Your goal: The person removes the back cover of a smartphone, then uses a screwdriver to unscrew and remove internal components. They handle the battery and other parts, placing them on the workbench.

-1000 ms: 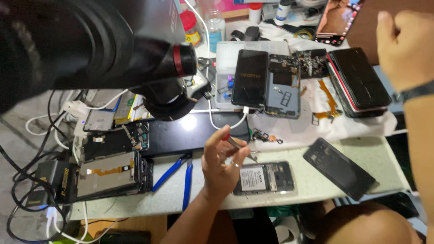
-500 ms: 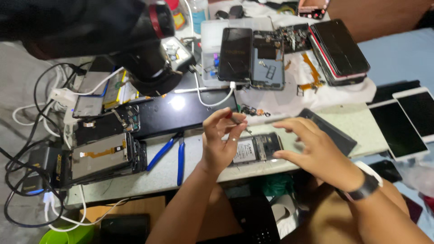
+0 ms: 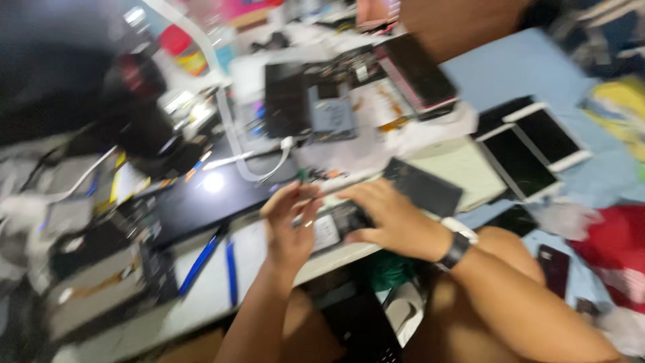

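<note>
An opened phone (image 3: 334, 227) is being pressed onto the surface (image 3: 463, 168) by the right hand (image 3: 390, 218); the left hand (image 3: 290, 225) grip state cannot be told through blur.

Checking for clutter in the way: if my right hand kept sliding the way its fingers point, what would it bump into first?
Probably the left hand. The right hand lies over the opened phone with its fingers pointing leftward, and the left hand's fingers are right there at the phone's other end. The picture is blurred, so depth is uncertain.
</note>
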